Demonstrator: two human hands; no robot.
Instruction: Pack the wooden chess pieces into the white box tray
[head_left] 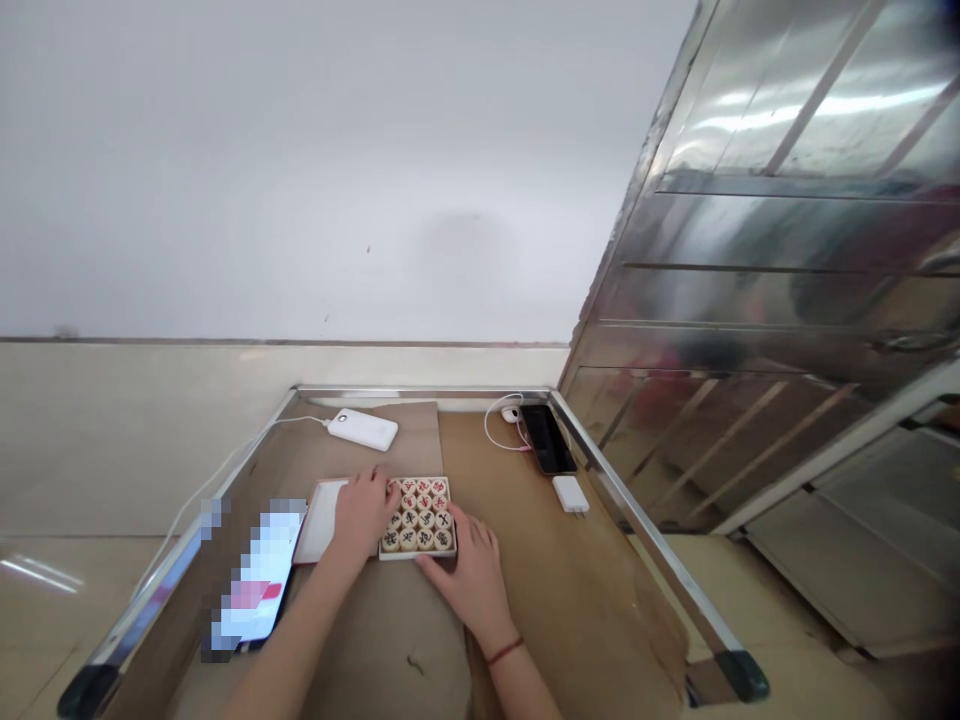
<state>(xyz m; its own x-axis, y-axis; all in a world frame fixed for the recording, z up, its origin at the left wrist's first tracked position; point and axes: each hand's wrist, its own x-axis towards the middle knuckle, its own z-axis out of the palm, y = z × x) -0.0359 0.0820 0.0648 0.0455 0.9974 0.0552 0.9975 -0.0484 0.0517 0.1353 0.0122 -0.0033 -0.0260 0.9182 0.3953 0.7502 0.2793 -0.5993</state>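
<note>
A small white box [448, 549] filled with several round wooden Chinese chess pieces [422, 515], marked in red and black, lies on a cardboard-covered table [570, 590]. My left hand [364, 512] rests flat on the box's left side, fingers reaching over the pieces, and holds nothing. My right hand [471, 570] lies at the box's front right corner, fingers curled against its edge. The box's white lid [319, 522] lies open just to the left, partly under my left hand.
A phone [251, 590] with a lit screen lies at front left. A white power bank [363, 429] with a cable sits at the back. A black phone [548, 438] and a white charger [571, 494] lie at right. A steel rail [645, 540] rims the table; a metal door stands at right.
</note>
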